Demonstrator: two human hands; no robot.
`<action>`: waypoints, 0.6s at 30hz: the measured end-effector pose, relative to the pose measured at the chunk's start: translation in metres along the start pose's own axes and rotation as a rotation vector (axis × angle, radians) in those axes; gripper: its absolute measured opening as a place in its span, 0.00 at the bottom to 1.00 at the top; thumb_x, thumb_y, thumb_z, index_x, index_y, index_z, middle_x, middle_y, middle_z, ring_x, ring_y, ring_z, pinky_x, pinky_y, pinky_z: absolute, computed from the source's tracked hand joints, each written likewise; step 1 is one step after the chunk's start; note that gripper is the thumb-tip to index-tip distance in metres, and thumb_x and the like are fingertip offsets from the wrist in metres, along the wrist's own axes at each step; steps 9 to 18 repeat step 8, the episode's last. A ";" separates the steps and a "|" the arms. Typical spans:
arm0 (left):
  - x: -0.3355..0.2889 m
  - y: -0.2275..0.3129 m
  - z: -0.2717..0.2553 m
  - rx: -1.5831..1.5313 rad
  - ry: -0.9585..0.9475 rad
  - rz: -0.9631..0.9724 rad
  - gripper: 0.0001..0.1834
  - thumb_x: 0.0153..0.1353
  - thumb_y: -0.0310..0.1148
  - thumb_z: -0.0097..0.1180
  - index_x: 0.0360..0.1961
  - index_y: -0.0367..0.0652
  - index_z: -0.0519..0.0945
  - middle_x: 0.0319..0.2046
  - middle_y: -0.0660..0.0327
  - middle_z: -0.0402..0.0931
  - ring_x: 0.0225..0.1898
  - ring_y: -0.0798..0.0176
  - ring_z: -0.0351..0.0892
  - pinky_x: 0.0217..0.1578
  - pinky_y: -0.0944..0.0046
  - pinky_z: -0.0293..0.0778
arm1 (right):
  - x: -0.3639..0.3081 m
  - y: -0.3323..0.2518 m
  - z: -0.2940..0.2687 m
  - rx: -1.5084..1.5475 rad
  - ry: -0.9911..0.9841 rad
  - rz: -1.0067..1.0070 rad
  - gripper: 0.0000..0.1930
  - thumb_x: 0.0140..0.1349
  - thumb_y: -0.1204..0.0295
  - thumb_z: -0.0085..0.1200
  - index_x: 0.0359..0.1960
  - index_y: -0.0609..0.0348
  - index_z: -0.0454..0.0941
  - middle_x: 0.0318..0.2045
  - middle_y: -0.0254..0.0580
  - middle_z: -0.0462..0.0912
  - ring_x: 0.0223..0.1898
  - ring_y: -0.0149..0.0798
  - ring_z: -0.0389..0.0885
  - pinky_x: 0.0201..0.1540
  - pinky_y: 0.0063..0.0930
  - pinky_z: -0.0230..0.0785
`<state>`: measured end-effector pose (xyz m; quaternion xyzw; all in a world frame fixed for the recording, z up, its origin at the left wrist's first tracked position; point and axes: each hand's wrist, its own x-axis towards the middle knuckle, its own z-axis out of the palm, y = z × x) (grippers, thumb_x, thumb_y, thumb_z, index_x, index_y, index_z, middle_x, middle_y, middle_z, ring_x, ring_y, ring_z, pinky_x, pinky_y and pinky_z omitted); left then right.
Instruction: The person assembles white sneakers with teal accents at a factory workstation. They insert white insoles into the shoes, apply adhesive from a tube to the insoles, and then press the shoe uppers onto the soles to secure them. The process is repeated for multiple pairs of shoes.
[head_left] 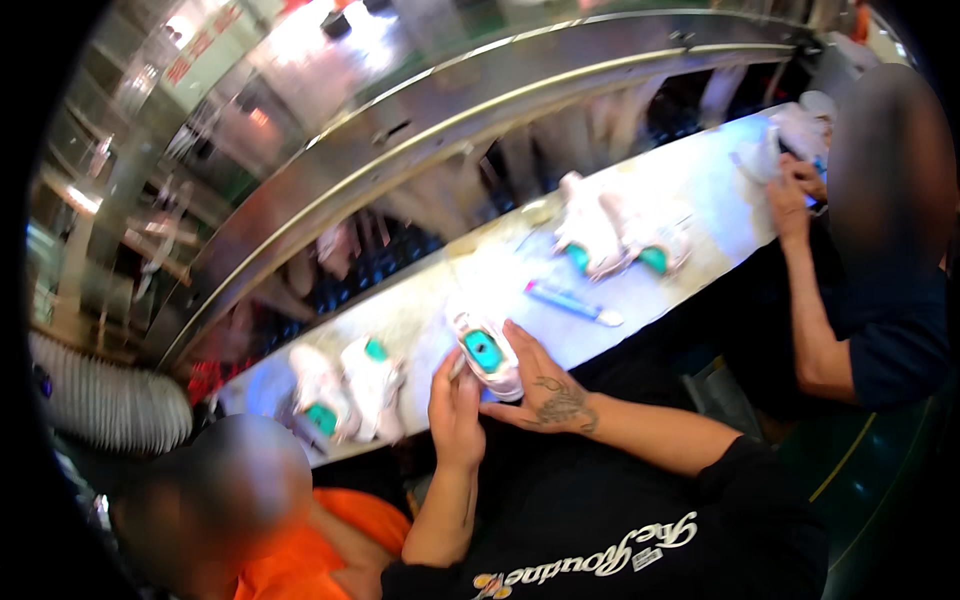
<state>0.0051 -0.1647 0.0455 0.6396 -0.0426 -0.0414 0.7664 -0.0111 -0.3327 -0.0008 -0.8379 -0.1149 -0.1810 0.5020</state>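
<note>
Between my two hands is a white shoe with a teal-green inside, its opening turned up toward me. My left hand holds it along the left side, fingers pointing up. From the right, my right hand, with a dark mark on its back, grips the other side, thumb below the near end. To the right of the shoe lies a slim blue-and-white stick-like tool with a pink end; blur hides its exact kind.
Two more white shoes lie farther right on the long pale table, and another two at left. A curved metal rail runs behind. Co-workers sit on both sides, one in orange. A ribbed duct stands far left.
</note>
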 end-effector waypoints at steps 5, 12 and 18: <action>0.011 0.007 -0.023 0.449 -0.105 0.268 0.35 0.76 0.45 0.62 0.72 0.28 0.74 0.69 0.41 0.77 0.68 0.44 0.78 0.71 0.50 0.71 | 0.058 -0.005 -0.068 0.454 0.074 0.434 0.36 0.71 0.64 0.68 0.74 0.72 0.70 0.66 0.62 0.83 0.68 0.55 0.83 0.72 0.43 0.74; 0.024 -0.034 -0.050 0.870 -0.049 0.369 0.36 0.71 0.46 0.68 0.71 0.31 0.76 0.69 0.41 0.77 0.69 0.37 0.75 0.74 0.40 0.68 | 0.110 -0.039 -0.125 0.827 0.072 0.175 0.38 0.72 0.67 0.67 0.79 0.68 0.65 0.67 0.53 0.82 0.68 0.49 0.83 0.74 0.40 0.73; 0.024 -0.034 -0.050 0.870 -0.049 0.369 0.36 0.71 0.46 0.68 0.71 0.31 0.76 0.69 0.41 0.77 0.69 0.37 0.75 0.74 0.40 0.68 | 0.110 -0.039 -0.125 0.827 0.072 0.175 0.38 0.72 0.67 0.67 0.79 0.68 0.65 0.67 0.53 0.82 0.68 0.49 0.83 0.74 0.40 0.73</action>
